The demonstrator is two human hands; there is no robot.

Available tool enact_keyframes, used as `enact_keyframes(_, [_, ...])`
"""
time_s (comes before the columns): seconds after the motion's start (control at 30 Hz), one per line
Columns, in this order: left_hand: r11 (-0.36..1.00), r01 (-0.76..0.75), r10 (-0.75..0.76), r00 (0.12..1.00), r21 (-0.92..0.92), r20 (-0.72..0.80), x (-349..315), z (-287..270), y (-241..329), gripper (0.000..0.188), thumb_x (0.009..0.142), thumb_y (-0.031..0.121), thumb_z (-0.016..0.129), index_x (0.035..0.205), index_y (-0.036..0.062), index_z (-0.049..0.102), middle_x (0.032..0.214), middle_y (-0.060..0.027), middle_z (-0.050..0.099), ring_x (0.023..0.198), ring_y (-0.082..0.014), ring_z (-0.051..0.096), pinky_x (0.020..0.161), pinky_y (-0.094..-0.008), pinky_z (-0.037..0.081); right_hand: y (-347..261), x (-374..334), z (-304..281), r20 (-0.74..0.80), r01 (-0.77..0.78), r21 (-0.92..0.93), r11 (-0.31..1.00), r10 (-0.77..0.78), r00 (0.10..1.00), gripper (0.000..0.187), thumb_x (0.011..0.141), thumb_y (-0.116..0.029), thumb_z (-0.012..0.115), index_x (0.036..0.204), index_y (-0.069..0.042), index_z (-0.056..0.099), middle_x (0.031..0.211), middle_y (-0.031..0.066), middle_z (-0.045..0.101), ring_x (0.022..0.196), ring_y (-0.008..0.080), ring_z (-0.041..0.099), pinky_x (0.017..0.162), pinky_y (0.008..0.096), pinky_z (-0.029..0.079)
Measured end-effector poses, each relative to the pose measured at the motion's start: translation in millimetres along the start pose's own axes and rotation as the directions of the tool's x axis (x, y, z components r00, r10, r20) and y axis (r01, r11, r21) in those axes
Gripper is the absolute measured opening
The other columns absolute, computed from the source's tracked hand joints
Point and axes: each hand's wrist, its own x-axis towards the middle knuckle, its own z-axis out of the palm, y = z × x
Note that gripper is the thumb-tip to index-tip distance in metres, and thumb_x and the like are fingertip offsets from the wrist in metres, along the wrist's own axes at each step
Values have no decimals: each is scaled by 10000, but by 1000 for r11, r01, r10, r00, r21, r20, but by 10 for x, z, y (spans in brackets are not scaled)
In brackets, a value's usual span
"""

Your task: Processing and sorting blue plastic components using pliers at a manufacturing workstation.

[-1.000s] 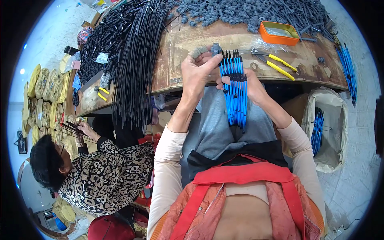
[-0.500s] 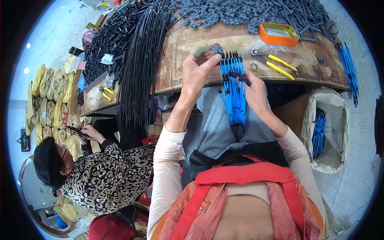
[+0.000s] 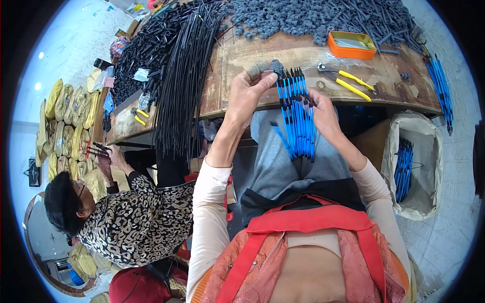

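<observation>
My left hand (image 3: 248, 96) pinches close to a grey plastic fitting (image 3: 276, 65) above the table's near edge, with a grey wrap on its finger. A thin wire (image 3: 313, 69) runs from there to the right, through the top ends of a row of blue umbrella ribs with black joints (image 3: 300, 126). The ribs hang over my lap, and one loose rib (image 3: 281, 137) slants off to the left. My right hand (image 3: 323, 112) has its fingers curled around the black joints on the row's right side; its fingertips are partly hidden.
Yellow-handled pliers (image 3: 348, 83) and an orange tin (image 3: 352, 46) lie on the wooden table (image 3: 242, 55). Behind are piles of grey fittings (image 3: 283, 17) and long black rods (image 3: 182, 86). A lined bin (image 3: 427, 187) with blue ribs stands right; a co-worker (image 3: 136, 222) sits left.
My right hand has moved slightly right and up along the joints, and the ribs have spread and shifted right. The loose rib stands further apart. The co-worker's hands have moved, lifting dark rods.
</observation>
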Motion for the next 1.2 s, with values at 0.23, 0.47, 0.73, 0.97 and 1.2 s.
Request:
enact_keyframes(0.23, [992, 49, -58, 996, -117, -74, -28, 45, 36, 376, 856, 41, 698, 1207, -54, 604, 1027, -104, 682, 927, -152, 649, 863, -286, 510, -114, 18, 21, -15, -36, -87, 996, 34, 999, 221, 900, -104, 620, 1109, -40, 655, 900, -21, 670, 791, 34, 588, 722, 211, 480])
enact_keyframes(0.47, [1000, -13, 13, 998, -8, -65, -44, 89, 18, 351, 878, 58, 675, 1201, -58, 603, 1028, -94, 682, 919, -135, 646, 854, -280, 510, -85, 37, -27, 42, -2, -158, 987, 9, 999, 221, 914, -147, 619, 1097, -26, 646, 899, -10, 676, 803, 51, 597, 745, 228, 487])
enact_keyframes(0.73, [998, -35, 35, 999, 42, 6, -49, 65, 17, 298, 933, 135, 614, 1165, -53, 610, 1073, -94, 672, 975, -157, 627, 912, -310, 481, -176, 39, -61, 122, -78, -134, 988, 95, 988, 310, 959, -288, 581, 1108, -22, 635, 945, -4, 669, 843, 54, 590, 778, 230, 481])
enact_keyframes(0.97, [987, 47, -25, 990, -152, 141, 27, 68, 93, 329, 953, 122, 578, 1225, -63, 569, 1164, -120, 644, 1087, -188, 599, 1013, -345, 435, -171, 163, -225, 216, -84, -91, 992, 102, 971, 306, 979, -269, 559, 1106, -4, 644, 913, 10, 679, 826, 51, 585, 761, 248, 493])
enact_keyframes(1.2, [946, 173, -96, 957, -273, 273, 56, -64, 31, 360, 952, 105, 574, 1267, -67, 540, 1200, -135, 625, 1126, -205, 588, 1046, -366, 413, -182, 185, -305, 382, -117, -29, 993, 119, 916, 176, 946, -211, 579, 959, -39, 613, 915, -19, 655, 868, 48, 584, 802, 233, 472])
